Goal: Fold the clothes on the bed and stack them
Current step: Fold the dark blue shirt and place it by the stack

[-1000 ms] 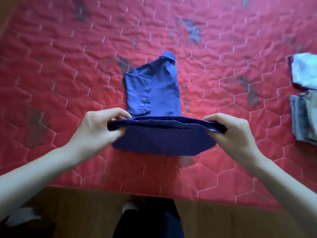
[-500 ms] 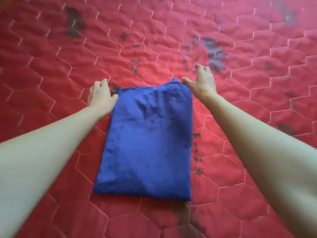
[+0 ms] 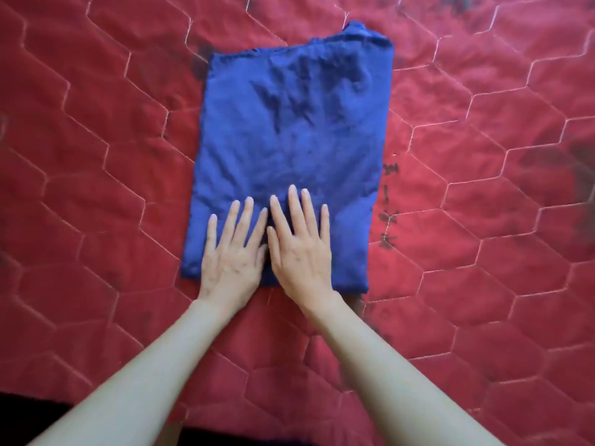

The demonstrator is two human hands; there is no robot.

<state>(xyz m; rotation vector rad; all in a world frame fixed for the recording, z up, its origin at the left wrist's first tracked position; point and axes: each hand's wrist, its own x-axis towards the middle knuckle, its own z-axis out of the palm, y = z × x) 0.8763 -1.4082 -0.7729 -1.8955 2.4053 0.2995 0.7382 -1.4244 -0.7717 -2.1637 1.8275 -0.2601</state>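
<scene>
Blue folded garment (image 3: 289,149) flat on the red quilted bed (image 3: 96,156), under and beyond both hands; left hand (image 3: 231,262) and right hand (image 3: 301,252) side by side, fingers straight, pressing near edge; best smoothed outward, evenly, 2 palms flat, before stacking

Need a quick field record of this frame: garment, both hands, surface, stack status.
garment: blue garment, folded into a rectangle, lying flat, top surface wrinkled
left hand: fingers straight, palm down on garment's near edge
right hand: fingers straight, palm down on garment beside the left hand
surface: red quilted bedspread with hexagon stitching and dark marks
stack: none in view
</scene>
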